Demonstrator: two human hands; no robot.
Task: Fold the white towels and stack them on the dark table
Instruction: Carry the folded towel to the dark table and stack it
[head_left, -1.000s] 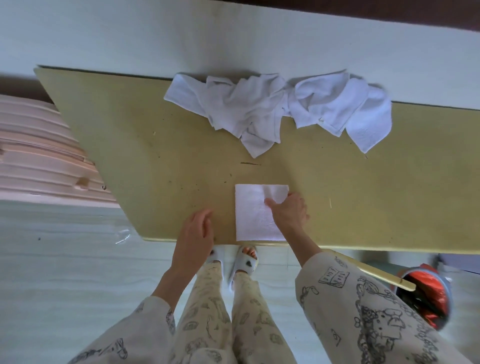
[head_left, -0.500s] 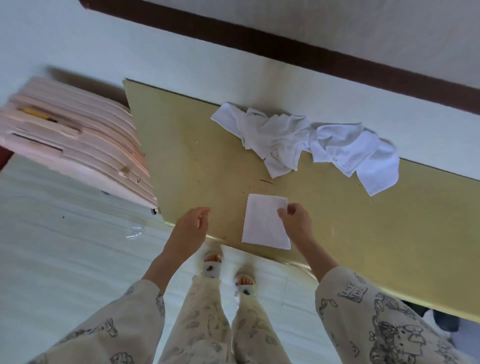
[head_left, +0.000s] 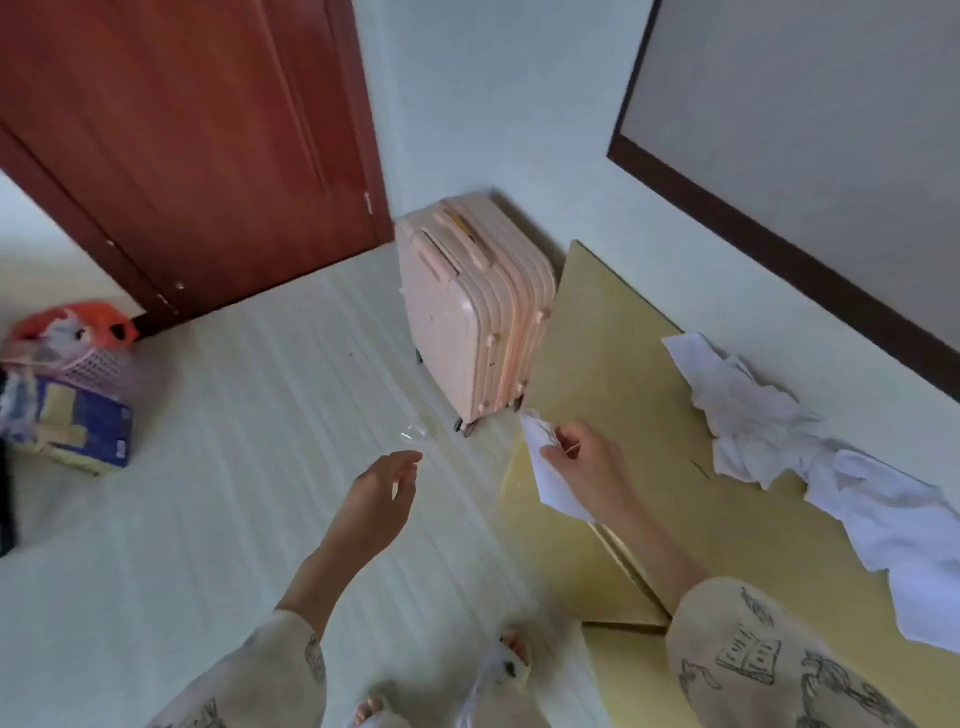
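The right hand (head_left: 582, 467) pinches the folded towel (head_left: 550, 478) between thumb and curled fingers, holding it up in the air just off the near-left corner of the yellow desk (head_left: 613, 364). The towel's long axis runs from far-left down to near-right, hanging below the hand. The left hand (head_left: 382, 499) hangs out over the floor (head_left: 234, 519), fingers loosely bent and holding nothing, a little apart from the towel on its left. No dark table is in view, so the drop-off probably lies further left. The unfolded white towels (head_left: 810, 452) lie heaped at the far right of the desk. A second ago the folded towel lay flat on the desk under the right hand; it has since been lifted and the view has swung left toward the pink suitcase (head_left: 472, 312) and door (head_left: 182, 145)
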